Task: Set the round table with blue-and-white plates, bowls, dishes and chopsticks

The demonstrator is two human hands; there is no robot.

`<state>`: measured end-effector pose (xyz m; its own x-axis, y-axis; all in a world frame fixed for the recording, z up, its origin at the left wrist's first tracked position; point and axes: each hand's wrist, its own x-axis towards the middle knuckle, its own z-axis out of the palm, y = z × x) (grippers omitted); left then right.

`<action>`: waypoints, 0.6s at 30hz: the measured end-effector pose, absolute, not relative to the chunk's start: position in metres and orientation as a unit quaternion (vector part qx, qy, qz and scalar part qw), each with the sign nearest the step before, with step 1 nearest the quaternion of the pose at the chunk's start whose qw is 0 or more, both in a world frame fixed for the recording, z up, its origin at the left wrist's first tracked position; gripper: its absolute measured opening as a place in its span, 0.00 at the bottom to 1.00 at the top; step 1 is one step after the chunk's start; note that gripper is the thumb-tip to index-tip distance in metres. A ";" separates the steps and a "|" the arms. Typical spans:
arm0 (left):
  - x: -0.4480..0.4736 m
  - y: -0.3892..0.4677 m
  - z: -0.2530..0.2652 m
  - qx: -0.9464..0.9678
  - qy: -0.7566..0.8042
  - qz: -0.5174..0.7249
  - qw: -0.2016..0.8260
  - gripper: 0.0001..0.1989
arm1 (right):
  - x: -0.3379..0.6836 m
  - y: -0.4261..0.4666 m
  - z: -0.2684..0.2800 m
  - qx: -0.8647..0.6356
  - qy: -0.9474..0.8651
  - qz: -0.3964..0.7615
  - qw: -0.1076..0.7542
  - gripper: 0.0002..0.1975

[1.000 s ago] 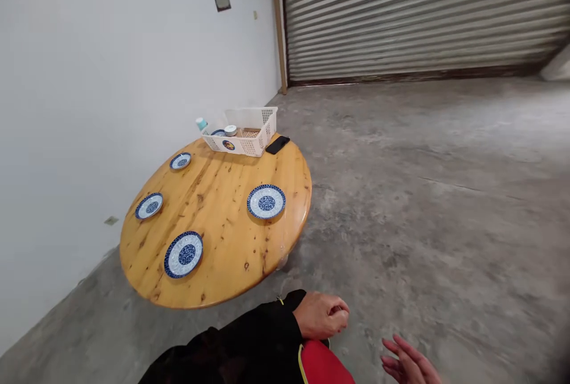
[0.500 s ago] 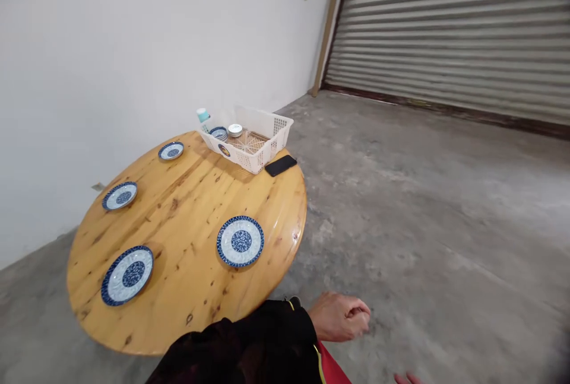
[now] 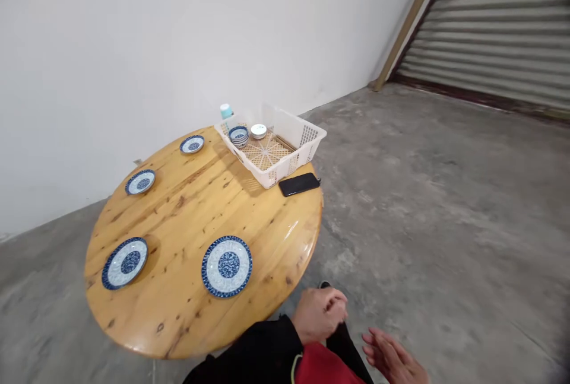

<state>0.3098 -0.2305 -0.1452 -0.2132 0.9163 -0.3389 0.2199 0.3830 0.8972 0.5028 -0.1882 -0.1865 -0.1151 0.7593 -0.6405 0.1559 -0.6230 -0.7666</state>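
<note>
Left grip [image 3: 321,314]: loosely clenched, nothing seen in it, just off the edge of the round wooden counter [image 3: 187,218]. Right grip [image 3: 392,357]: released, empty. Stage, as judged: pause between handlings; any pickup calls for reaching over. Plates [image 3: 227,266], four, blue-and-white, set apart on top. Basket [image 3: 296,161], white, holding stacked bowls [image 3: 239,136]. Phone [image 3: 299,184], black, beside it. Writing: none legible.

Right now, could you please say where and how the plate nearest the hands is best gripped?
Pinch the plate by its rim, probably from the picture's lower right, where the left hand is: it lies face up on the table, its rim seemingly raised.
</note>
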 end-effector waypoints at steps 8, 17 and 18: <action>0.298 -0.171 -0.121 0.250 0.765 0.487 0.340 0.19 | 0.455 -0.043 -0.131 -0.532 -0.428 0.699 0.211 0.34; 0.265 -0.176 -0.079 0.172 0.815 0.514 0.204 0.17 | 0.385 0.038 -0.098 -0.406 -0.528 0.723 0.183 0.35; 0.254 -0.179 -0.071 0.175 0.818 0.516 0.186 0.16 | 0.373 0.043 -0.092 -0.394 -0.540 0.720 0.185 0.35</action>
<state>0.2538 -0.1793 -0.0713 -0.8699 0.4776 -0.1230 0.0949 0.4068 0.9086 0.3730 0.0427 -0.0922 -0.6207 0.6917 -0.3691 0.1600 -0.3490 -0.9234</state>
